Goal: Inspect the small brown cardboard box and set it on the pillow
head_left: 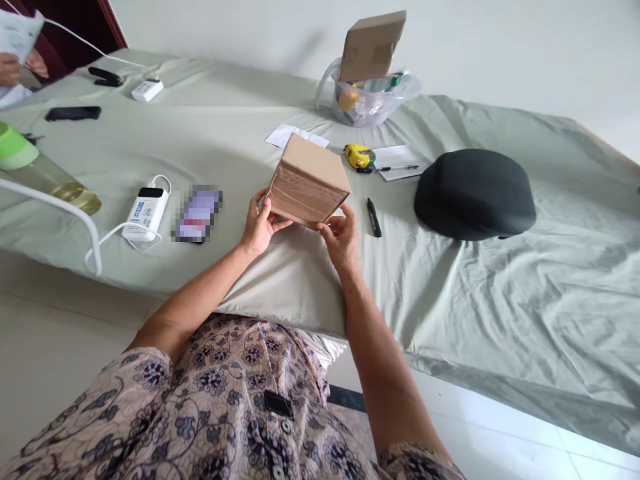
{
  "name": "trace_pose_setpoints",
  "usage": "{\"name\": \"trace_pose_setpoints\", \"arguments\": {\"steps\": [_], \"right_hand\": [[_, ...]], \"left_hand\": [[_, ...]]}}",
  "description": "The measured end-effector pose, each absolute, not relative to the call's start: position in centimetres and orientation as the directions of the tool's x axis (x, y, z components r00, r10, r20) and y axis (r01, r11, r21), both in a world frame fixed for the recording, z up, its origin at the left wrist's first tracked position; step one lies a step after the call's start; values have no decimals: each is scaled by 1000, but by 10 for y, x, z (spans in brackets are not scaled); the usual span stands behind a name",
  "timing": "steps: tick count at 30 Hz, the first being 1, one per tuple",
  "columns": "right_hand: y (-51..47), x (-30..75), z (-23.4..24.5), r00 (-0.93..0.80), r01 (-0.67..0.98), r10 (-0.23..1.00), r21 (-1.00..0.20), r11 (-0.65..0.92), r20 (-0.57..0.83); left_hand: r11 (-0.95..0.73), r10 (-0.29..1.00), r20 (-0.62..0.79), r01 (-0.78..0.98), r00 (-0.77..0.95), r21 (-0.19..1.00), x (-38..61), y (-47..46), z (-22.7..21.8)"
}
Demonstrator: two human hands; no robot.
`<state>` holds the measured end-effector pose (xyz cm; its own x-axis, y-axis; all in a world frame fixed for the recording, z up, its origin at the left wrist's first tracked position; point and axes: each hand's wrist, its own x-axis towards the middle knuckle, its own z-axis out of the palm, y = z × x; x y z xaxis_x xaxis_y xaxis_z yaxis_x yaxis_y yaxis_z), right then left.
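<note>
I hold a small taped cardboard box [309,181] above a table covered with a pale green cloth [225,140]. My left hand [259,225] grips the box's lower left corner, with fingers curled against its taped side. At the lower right edge, my right hand [340,237] pinches the box with thumb and fingers. The box is tilted, its taped face toward me.
A black marker [373,217], a yellow tape measure [358,156] and papers with a pen [400,162] lie beyond the box. A black cap [474,193] sits at the right. A power bank [146,213], a phone [197,215] and a bottle [45,175] are left. A clear tub [373,100] holds cardboard. Another person's hands [15,67] are far left.
</note>
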<state>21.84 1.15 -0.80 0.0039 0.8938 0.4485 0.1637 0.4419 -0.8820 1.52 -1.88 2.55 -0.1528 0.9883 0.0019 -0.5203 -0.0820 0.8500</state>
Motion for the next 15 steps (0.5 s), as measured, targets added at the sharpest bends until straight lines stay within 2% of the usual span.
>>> {"name": "trace_pose_setpoints", "arguments": {"steps": [6,9,15], "right_hand": [[6,213,-13,-47,274,903,-864,423,428],[7,216,-12,-52,306,881,-832,463,470],[9,229,0,56,281,806,-784,553,589]], "left_hand": [[-79,986,-13,-533,-167,843,11,-15,21],[-76,983,-22,-517,-180,853,7,-12,16],[-115,965,-6,-445,-261,888,-1,-7,12]]}}
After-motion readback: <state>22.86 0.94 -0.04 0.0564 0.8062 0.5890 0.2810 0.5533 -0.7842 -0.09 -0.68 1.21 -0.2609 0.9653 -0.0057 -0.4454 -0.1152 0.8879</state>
